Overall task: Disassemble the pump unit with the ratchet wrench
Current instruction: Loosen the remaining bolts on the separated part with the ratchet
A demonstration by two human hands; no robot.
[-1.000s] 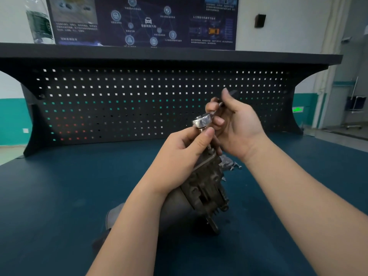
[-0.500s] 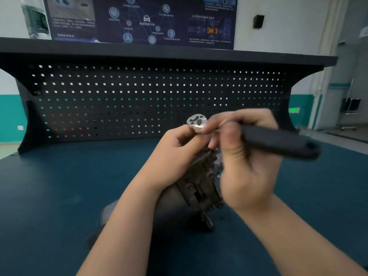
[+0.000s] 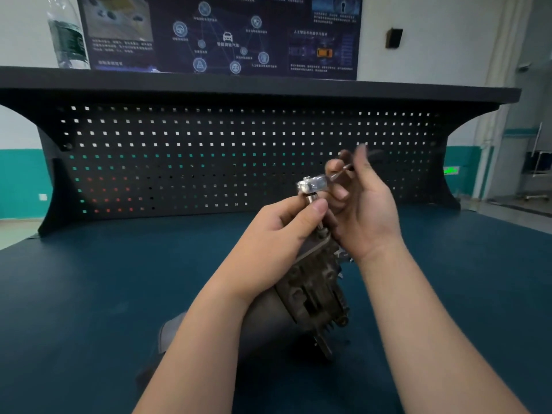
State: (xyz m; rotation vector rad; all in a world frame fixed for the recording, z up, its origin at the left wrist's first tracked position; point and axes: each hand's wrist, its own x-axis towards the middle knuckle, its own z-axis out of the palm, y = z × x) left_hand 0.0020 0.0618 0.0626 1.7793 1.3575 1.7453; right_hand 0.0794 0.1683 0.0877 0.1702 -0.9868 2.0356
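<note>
Wrench (image 3: 313,184) handle: motion-blurred, mostly hidden behind right hand (image 3: 366,210); its fingers (image 3: 339,167) smeared. Socket below wrench head covered by left hand (image 3: 277,234) thumb; fastener not discernible. Pump (image 3: 310,291) rear hidden under left forearm. Small metal parts (image 3: 343,256) behind right wrist: unidentifiable. Bottle (image 3: 68,34) cut by top edge. Poster (image 3: 221,34) text too small to read.

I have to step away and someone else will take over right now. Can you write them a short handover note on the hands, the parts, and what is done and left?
Left hand: holds the socket stem just under the ratchet wrench head, steadying it on top of the pump unit.
Right hand: fingers on the wrench handle, which is blurred.
Pump unit: lies tilted on the blue bench, still in one piece.
Done: wrench seated on a top fastener.
Left: loosen the fasteners, separate the housing.
</note>
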